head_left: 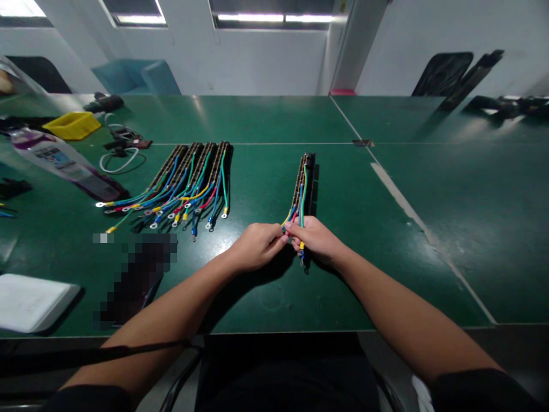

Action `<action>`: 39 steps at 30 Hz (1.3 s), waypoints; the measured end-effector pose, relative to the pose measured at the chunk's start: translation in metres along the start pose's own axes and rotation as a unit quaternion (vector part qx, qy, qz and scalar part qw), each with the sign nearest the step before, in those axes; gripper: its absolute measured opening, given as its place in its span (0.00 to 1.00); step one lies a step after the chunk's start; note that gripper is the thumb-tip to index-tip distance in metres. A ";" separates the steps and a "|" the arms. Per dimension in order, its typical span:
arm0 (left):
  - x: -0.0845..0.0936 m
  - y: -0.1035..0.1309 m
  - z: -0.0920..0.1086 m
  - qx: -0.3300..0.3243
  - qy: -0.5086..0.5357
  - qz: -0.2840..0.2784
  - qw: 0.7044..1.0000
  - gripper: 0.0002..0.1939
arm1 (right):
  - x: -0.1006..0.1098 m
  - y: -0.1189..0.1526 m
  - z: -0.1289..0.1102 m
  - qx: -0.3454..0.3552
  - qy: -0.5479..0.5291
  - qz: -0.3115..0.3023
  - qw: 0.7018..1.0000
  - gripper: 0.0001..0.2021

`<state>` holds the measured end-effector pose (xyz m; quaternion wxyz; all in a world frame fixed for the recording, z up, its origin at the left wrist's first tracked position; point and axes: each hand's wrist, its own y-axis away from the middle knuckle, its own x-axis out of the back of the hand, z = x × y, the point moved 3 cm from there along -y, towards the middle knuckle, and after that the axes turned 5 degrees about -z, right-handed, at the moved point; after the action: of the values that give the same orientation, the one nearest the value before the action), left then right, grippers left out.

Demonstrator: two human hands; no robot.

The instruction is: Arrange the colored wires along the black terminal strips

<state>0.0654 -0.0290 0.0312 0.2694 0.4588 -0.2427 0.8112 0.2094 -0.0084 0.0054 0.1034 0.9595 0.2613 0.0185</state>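
A long, narrow black terminal strip [301,177] lies on the green table in front of me, its coloured wires running toward my hands. My left hand [260,245] is closed, its thumb and finger pinching wires near the strip's close end. Against it, my right hand [315,237] is closed around the same wire bundle, with the thumb on top. Yellow and blue lug ends [302,247] stick out below the right hand. Exactly which wires each hand pinches is partly hidden by the fingers. To the left, several similar wired strips [201,166] lie side by side, ring lugs toward me.
On the left stand a yellow tray [74,125], a purple-labelled bottle [64,163] lying down, and a white cable [118,166]. A white box [34,302] and a blurred-out dark object [137,280] are near the front edge. Pale tape [398,197] crosses the table at right.
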 end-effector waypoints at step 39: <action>0.001 0.001 -0.005 0.082 0.135 -0.022 0.987 0.17 | 0.002 -0.001 0.001 -0.003 0.020 0.016 1.000 0.10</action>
<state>0.0613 -0.0259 0.0299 0.2784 0.3709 -0.1264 0.8769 0.2104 -0.0069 0.0045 0.1006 0.9627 0.2481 0.0402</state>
